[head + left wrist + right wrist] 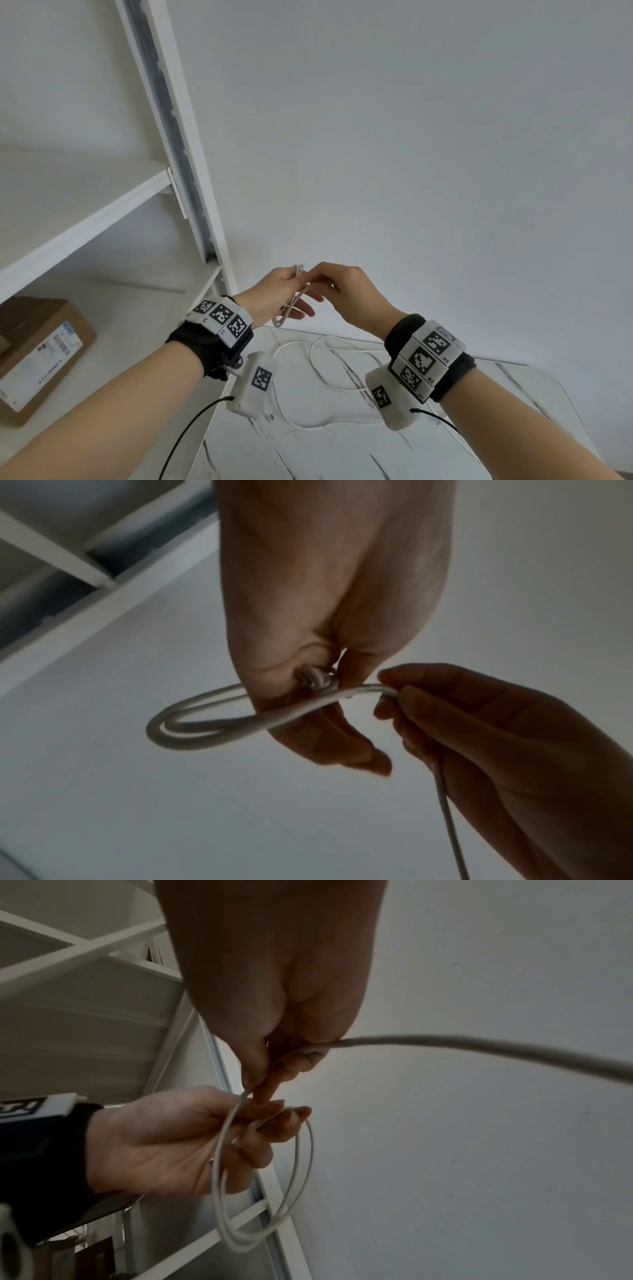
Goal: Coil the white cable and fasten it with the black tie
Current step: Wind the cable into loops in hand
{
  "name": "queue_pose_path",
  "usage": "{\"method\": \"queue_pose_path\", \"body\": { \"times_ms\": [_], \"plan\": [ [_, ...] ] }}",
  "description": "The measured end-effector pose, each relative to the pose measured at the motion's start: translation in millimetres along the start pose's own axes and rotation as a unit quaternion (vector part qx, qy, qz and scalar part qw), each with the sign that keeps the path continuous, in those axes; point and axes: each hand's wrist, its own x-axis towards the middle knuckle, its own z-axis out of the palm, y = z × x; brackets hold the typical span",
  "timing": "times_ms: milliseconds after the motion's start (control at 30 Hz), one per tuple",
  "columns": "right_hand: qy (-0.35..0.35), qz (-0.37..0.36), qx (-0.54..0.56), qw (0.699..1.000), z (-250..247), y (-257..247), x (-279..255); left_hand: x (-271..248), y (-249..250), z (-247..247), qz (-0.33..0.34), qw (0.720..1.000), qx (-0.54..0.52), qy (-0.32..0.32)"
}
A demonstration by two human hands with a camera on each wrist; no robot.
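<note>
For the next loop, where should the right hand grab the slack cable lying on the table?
Probably the nearest slack of the white cable, pinched from above by the right hand: it lies flat in open curves on the marble table, trailing from the coil that the left hand holds.

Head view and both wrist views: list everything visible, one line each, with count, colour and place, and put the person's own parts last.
white cable: one, white, a few loops held in the air, the rest trailing on the table
table: one, white marble pattern, below the hands
shelf unit: one, white, at left
cardboard box: one, brown, on a low shelf
black tie: none visible
wrist bands: two, black with white marker tiles
left hand: holds the loops
right hand: pinches the cable
</note>
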Motion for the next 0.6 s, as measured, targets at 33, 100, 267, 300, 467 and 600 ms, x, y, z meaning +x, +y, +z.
{"method": "queue_pose_path", "body": {
  "times_ms": [33,100,267,300,467,600],
  "plan": [
    [0.005,0.012,0.012,1.0,-1.6,0.2,0.4,1.1,-1.9,0.1,-0.008,1.0,-0.012,-0.003],
    [0.005,0.038,0.038,0.999,-5.8,2.6,1.4,2.7,-5.5,0.5,-0.025,0.998,-0.057,-0.006],
    [-0.051,0.065,0.048,0.995,-16.0,4.0,3.3,-0.3,-9.0,3.3,-0.076,0.991,-0.106,-0.041],
    [-0.059,0.069,0.046,0.995,-18.4,4.2,3.9,-0.5,-9.6,3.2,-0.088,0.989,-0.104,-0.056],
    [-0.074,0.082,0.01,0.994,-27.2,11.6,8.3,-3.5,-10.2,1.0,-0.123,0.975,-0.119,-0.141],
    [-0.063,0.075,-0.03,0.995,-30.0,19.8,8.3,-9.8,-6.3,-1.2,-0.13,0.973,-0.083,-0.174]
  ]
}}
